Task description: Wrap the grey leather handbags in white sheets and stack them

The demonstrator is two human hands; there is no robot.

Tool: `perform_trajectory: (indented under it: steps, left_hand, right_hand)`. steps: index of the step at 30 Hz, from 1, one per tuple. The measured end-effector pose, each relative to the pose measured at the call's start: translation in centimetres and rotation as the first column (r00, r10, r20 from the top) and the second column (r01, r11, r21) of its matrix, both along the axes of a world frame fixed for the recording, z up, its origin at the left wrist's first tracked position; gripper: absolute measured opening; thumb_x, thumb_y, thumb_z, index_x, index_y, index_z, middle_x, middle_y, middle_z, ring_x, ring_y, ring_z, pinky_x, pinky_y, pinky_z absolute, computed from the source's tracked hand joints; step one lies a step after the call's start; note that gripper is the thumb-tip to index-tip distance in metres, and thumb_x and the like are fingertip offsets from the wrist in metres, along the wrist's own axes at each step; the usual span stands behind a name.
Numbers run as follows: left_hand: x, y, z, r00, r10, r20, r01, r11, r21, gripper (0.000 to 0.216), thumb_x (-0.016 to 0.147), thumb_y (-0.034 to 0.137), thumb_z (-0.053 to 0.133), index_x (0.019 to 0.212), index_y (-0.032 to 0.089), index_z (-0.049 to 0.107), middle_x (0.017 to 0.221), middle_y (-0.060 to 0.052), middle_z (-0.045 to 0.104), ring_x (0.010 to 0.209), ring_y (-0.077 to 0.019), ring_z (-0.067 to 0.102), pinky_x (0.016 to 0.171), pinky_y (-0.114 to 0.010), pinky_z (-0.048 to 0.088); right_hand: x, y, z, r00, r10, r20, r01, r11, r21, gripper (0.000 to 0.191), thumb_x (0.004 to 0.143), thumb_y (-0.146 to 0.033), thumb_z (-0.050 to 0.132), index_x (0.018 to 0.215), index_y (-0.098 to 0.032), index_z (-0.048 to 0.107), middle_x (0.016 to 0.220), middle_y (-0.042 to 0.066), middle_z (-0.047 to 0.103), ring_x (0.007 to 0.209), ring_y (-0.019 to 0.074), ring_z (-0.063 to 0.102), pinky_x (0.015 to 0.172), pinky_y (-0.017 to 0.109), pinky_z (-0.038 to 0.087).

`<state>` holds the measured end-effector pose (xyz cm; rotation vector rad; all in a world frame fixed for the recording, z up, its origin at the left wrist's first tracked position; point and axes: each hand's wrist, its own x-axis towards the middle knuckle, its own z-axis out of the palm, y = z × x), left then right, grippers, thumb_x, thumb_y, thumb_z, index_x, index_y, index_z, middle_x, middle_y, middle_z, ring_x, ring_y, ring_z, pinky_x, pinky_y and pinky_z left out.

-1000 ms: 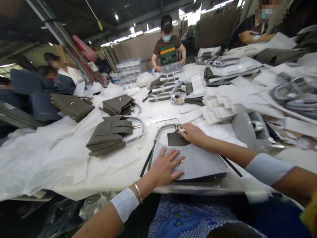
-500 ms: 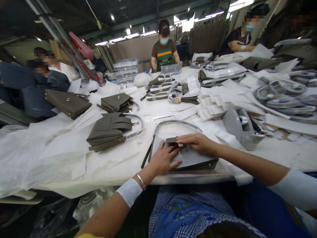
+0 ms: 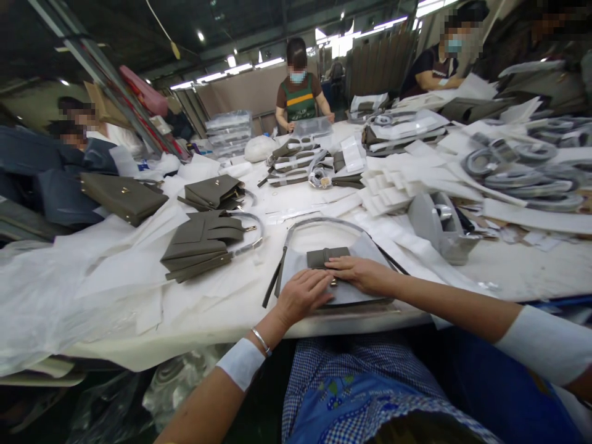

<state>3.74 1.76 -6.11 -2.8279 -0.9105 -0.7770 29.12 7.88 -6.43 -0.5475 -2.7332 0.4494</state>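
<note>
A handbag (image 3: 351, 297) covered by a thin white sheet lies flat in front of me, its wrapped handle (image 3: 324, 221) arching away from me. A dark olive flap (image 3: 316, 259) with a strap shows at its middle, and a small gold clasp sits just below. My left hand (image 3: 303, 296) rests flat on the sheet left of the clasp, fingers stretched out. From the right, my right hand (image 3: 365, 275) lies palm down over the flap's lower edge, fingers extended. Neither hand grips anything.
Olive handbags (image 3: 198, 243) stand to the left among white sheets. A grey tape dispenser (image 3: 437, 225) and stacked white paper (image 3: 393, 188) are at the right. Wrapped straps (image 3: 518, 166) pile up farther right. A co-worker (image 3: 303, 98) stands across the table; others sit at the sides.
The olive flap, partly hidden under my hands before, now lies flat in plainer view. Both hands have shifted slightly, the left toward me. The view has turned a little.
</note>
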Motion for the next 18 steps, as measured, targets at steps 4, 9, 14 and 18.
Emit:
perform_trajectory:
  steps: [4,9,14,18]
  left_hand:
    - [0.8,-1.0,0.7,0.992,-0.116,-0.046,0.110,0.987,-0.118,0.032,0.099,0.014,0.045,0.127,0.017,0.058,0.128,-0.008,0.067,0.119,-0.0181,0.062,0.103,-0.031,0.051]
    - [1.6,-2.3,1.4,0.999,-0.049,0.011,0.050,0.974,-0.222,0.031,0.099,0.020,0.046,0.126,0.016,0.060,0.127,-0.010,0.067,0.122,-0.0200,0.061,0.106,-0.034,0.051]
    - [1.4,-2.6,1.0,0.999,-0.017,0.030,0.024,0.972,-0.233,0.036,0.096,0.024,0.050,0.131,0.018,0.059,0.133,-0.009,0.065,0.127,-0.0214,0.058,0.110,-0.038,0.048]
    - [1.6,-3.0,-0.1,1.000,0.010,0.001,-0.009,0.988,-0.155,0.043,0.095,0.023,0.051,0.137,0.019,0.055,0.139,-0.009,0.061,0.132,-0.0242,0.054,0.112,-0.046,0.046]
  right_hand:
    - [-0.2,-0.1,0.6,1.000,0.025,0.018,-0.026,0.999,0.032,0.042,0.096,-0.012,0.047,0.135,-0.014,0.060,0.141,0.015,0.057,0.136,0.0253,0.049,0.114,0.045,0.038]
    - [-1.3,0.1,2.7,0.996,0.022,0.081,-0.029,0.995,0.092,0.027,0.095,-0.015,0.051,0.112,-0.016,0.072,0.119,0.013,0.069,0.109,0.0224,0.063,0.094,0.037,0.050]
    - [-2.7,1.1,3.5,0.987,0.007,0.160,-0.023,0.995,0.098,0.014,0.091,-0.015,0.059,0.090,-0.019,0.072,0.097,0.005,0.069,0.092,0.0176,0.060,0.076,0.027,0.048]
    - [-3.2,0.7,3.2,0.980,-0.079,0.181,0.058,0.992,0.115,0.011,0.091,-0.017,0.060,0.093,-0.016,0.070,0.097,0.008,0.068,0.093,0.0205,0.057,0.078,0.030,0.046]
